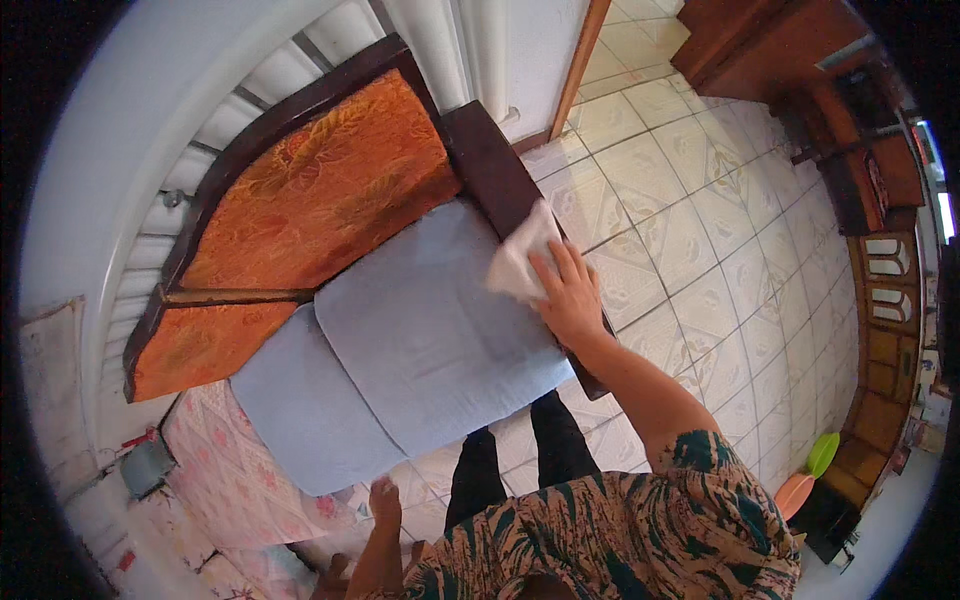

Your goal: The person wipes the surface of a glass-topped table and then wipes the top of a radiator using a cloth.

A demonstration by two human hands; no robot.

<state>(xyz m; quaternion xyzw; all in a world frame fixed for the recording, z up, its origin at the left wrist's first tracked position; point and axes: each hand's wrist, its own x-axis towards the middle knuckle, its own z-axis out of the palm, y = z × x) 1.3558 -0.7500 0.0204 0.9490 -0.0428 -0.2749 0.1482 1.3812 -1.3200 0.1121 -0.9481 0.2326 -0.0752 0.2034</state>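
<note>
My right hand point(573, 300) presses a whitish cloth point(525, 257) against the dark wooden armrest point(497, 160) of a sofa. Its fingers lie over the cloth's right side, and one edge of the cloth hangs over the seat. Blue-grey cushions point(430, 310) cover the seat below an orange patterned backrest point(330, 165) framed in dark wood. My left hand point(384, 503) hangs low beside the front edge of the seat, apart from the cushions. It looks small and foreshortened, so its finger pose is unclear, and I make out nothing in it.
A pink floral cover point(235, 470) lies to the left of the cushions. White radiator point(200, 125) sections stand behind the backrest. Tiled floor point(690, 230) stretches right toward wooden cabinets point(885, 340). Green point(823, 455) and orange basins point(795, 495) stand at the lower right.
</note>
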